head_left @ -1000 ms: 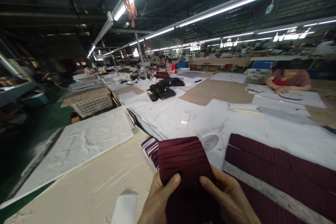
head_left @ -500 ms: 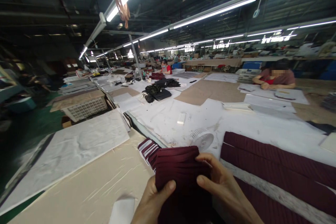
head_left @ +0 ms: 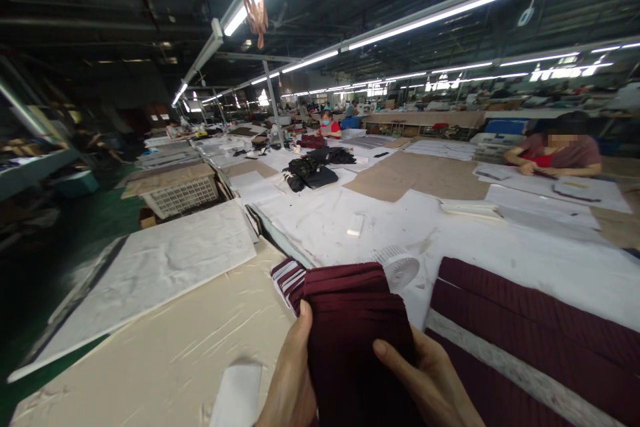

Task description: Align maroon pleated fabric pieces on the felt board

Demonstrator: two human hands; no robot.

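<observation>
Between both hands I hold a stack of maroon fabric pieces [head_left: 357, 340], its layered edges showing along the top. My left hand [head_left: 295, 367] is closed around the stack's left side, thumb near the upper left corner. On the right side, my right hand [head_left: 425, 373] grips it with the thumb lying across the front and the other fingers hidden behind. Just beyond the stack's upper left corner lie maroon and white striped bundles [head_left: 289, 280]. Rows of overlapping maroon pieces [head_left: 530, 320] lie to the right, with a pale speckled strip [head_left: 500, 353] between them.
A small white fan [head_left: 400, 267] sits behind the stack on the white-covered table [head_left: 320, 227]. To the left are a cream sheet [head_left: 200, 327] and a plastic crate [head_left: 183, 199]. Dark garments [head_left: 313, 170] lie farther back. A co-worker [head_left: 560, 150] sits at the right.
My left thumb has moved from the stack's face to its left edge. The right fingers have left the top corner and gone behind the stack. The view has shifted slightly left.
</observation>
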